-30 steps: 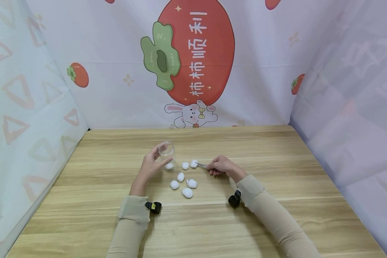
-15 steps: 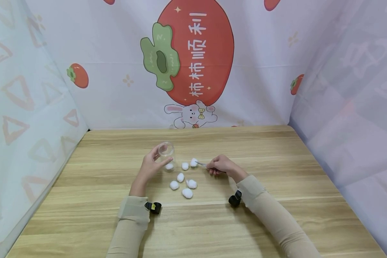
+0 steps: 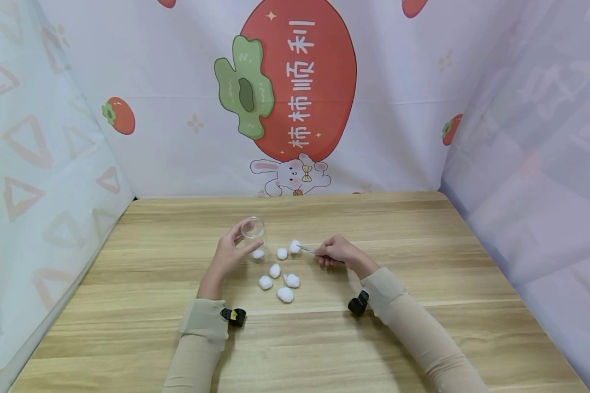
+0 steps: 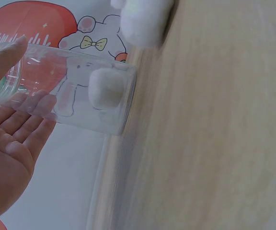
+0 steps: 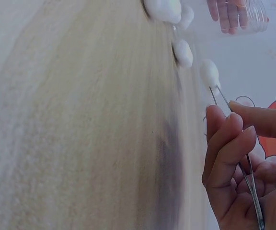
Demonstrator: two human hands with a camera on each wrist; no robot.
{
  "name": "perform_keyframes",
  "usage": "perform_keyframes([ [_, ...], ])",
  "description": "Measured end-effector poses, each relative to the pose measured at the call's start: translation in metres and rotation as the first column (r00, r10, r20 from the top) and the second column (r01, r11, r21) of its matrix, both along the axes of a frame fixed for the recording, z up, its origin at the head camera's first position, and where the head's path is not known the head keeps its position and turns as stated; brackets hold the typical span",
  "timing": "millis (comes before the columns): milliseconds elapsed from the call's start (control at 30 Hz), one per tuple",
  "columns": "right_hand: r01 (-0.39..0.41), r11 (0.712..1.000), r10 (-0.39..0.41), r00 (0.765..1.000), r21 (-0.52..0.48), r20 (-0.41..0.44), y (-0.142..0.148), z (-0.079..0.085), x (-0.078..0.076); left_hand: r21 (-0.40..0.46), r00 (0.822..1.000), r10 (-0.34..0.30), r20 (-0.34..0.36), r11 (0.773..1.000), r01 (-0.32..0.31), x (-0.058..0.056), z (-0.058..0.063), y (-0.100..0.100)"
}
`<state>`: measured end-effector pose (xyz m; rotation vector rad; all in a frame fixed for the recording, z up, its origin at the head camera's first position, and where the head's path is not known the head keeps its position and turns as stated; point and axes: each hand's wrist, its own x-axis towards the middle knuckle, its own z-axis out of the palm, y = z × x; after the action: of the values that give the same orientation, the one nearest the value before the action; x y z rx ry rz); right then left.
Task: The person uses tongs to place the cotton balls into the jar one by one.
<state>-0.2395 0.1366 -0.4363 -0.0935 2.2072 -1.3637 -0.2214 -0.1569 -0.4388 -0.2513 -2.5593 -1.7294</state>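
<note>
Silver tweezers (image 3: 307,249) in the right hand (image 3: 341,251) point left toward the jar (image 4: 71,90).

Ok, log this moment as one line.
Left hand: holds clear cylindrical jar; inside: round white cotton ball; right hand: holds silver metal tweezers; tips: at another ball

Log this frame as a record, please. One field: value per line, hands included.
Left grip: holds clear jar
Jar state: upright, mouth uncovered
Jar contents: one white ball, near the bottom
Right grip: holds metal tweezers
Tweezers' tips: at another white ball
Loose white balls: five, on the table
Table: wood-grain top
Backdrop: pale cloth, red fruit and rabbit print
</note>
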Motion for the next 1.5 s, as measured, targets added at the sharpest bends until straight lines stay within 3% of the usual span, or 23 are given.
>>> perform_keyframes([
  [533, 0.014, 1.0, -0.015, 0.999, -0.015, -0.05, -0.002, 0.015, 0.003, 0.006, 1.0, -0.003, -0.009, 1.0, 0.003, 0.0, 0.0, 0.0],
  [633, 0.01, 1.0, -0.011, 0.998, -0.015, -0.067, -0.003, 0.019, 0.003, 0.003, 1.0, 0.0, -0.005, 1.0, 0.0, 0.003, 0.006, 0.002],
  [833, 0.001, 1.0, -0.002, 0.997, -0.02, -0.071, -0.004, 0.023, 0.004, -0.01, 1.0, -0.001, 0.013, 1.0, 0.001, 0.016, 0.029, 0.008],
  [933, -0.005, 1.0, 0.003, 0.997, -0.026, -0.073, -0.004, 0.025, 0.005, -0.017, 1.0, -0.001, 0.018, 1.0, 0.002, 0.018, 0.032, 0.008],
  [1233, 0.003, 0.999, -0.005, 0.997, -0.038, -0.072, -0.006, 0.03, 0.006, -0.003, 1.0, -0.001, -0.005, 1.0, 0.001, 0.002, 0.001, 0.0],
  [1500, 0.002, 0.998, -0.008, 0.996, -0.062, -0.087, -0.01, 0.033, 0.006, 0.004, 1.0, -0.006, -0.012, 1.0, 0.006, 0.001, -0.001, -0.001],
])
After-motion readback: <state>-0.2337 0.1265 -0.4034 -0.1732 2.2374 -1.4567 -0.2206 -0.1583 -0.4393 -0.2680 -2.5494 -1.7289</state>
